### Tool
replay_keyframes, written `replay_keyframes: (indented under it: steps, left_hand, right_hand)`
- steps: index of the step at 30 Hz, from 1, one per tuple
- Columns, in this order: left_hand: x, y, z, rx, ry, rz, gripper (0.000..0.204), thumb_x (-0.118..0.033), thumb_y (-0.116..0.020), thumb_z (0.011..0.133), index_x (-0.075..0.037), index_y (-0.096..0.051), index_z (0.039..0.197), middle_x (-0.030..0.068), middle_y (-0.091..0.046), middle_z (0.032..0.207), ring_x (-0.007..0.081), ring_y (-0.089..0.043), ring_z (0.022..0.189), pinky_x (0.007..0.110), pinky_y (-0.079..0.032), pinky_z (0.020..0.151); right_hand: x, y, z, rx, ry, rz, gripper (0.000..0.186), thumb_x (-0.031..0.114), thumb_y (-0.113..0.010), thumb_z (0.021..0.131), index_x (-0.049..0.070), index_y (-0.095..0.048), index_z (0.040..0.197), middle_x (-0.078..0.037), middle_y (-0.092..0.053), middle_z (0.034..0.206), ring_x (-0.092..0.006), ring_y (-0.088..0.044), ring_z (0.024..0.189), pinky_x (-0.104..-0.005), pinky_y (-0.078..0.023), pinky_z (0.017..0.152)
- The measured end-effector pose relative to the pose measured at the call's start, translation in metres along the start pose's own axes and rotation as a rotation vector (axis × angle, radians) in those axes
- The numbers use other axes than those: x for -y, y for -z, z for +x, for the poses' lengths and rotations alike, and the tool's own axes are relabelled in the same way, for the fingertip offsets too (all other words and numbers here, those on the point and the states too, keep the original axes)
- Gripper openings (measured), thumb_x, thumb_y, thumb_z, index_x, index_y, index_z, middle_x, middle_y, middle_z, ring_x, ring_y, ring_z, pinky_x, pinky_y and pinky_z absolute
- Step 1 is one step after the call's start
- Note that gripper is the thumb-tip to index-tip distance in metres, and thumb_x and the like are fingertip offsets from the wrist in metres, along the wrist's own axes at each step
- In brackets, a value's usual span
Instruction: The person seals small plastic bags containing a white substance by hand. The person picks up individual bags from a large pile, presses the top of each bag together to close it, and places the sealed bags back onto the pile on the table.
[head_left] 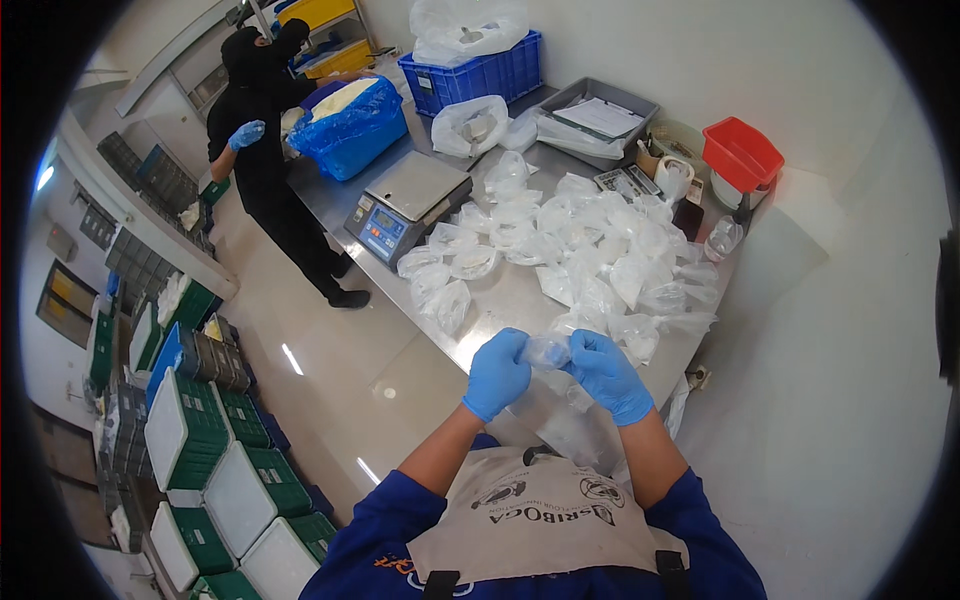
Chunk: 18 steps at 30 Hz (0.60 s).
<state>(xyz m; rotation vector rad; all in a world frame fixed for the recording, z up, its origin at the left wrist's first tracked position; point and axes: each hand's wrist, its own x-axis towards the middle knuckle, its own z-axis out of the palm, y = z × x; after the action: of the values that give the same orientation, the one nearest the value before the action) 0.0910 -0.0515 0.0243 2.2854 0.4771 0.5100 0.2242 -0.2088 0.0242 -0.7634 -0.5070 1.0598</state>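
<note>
Between my hands, a clear plastic bag (547, 351) is pinched at its upper part, and its loose film hangs down in front of my apron. My left hand (498, 374), in a blue glove, closes on one side of it. Gloved alike, my right hand (607, 377) grips the other side. Just beyond my hands, a heap of small clear bags with white contents (590, 240) covers much of the steel table (490, 322). Whether the bag I hold has anything in it, I cannot tell.
A digital scale (405, 205) stands left of the heap. Behind it are a blue-lined tub of pale powder (350, 120) and a blue crate (475, 75). A grey tray (600, 115) and a red basket (742, 153) sit far right. Another person (265, 130) stands at the far left.
</note>
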Motion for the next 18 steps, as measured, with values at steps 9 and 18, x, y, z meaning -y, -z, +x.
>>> replay_keyframes:
  steps: [9,18]
  left_hand:
    - [-0.028,0.016,-0.002,0.45,0.422,-1.242,0.013,-0.004,-0.061,0.085,0.004,-0.067,0.093,0.0057,-0.067,0.12,0.0127,-0.061,0.085,0.028,-0.048,0.071]
    - [-0.005,0.007,0.006,0.013,0.29,-0.181,0.02,-0.008,-0.07,0.077,-0.008,-0.063,0.096,0.0062,-0.061,0.081,0.0161,-0.059,0.072,0.032,-0.047,0.065]
  right_hand:
    - [-0.021,0.01,0.002,-0.479,0.173,-0.786,0.026,-0.013,-0.057,0.075,0.004,-0.06,0.094,0.001,-0.053,0.081,-0.0068,-0.051,0.073,-0.0227,-0.046,0.064]
    - [0.001,-0.033,0.001,-0.239,-0.038,-0.403,0.018,0.0,-0.064,0.082,0.002,-0.065,0.1,0.0,-0.058,0.087,-0.0066,-0.054,0.08,-0.0242,-0.047,0.071]
